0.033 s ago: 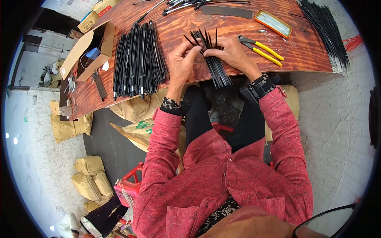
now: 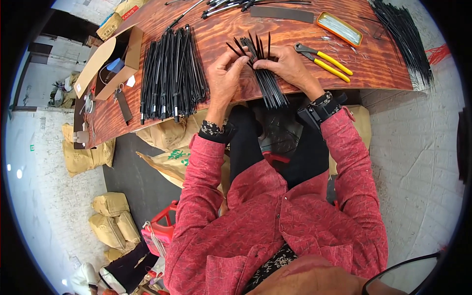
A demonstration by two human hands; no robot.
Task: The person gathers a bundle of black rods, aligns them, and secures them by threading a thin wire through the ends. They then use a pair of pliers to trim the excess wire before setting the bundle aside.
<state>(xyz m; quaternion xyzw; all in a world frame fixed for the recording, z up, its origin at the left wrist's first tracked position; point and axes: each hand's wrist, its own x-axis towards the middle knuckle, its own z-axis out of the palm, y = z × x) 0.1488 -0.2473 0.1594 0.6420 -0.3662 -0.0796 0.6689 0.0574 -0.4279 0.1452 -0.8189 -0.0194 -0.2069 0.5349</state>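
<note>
A bundle of thin black rods hangs slantwise between my hands, at the near edge of the wooden table. Its far ends splay apart above my fingers, and its near ends reach out over my lap. My right hand is closed round the bundle, thumb across the front. My left hand pinches at the splayed rods on the left side, thumb and forefinger together; the exact grip is partly hidden by the fingers. Just right of my right hand lie yellow-handled cutting pliers, jaws toward the hand.
Left of my hands lies a thick pile of black rod assemblies. An open cardboard box stands beyond it. At the back right are an orange-rimmed tray of thin silver pins, a dark flat strip and more black rods.
</note>
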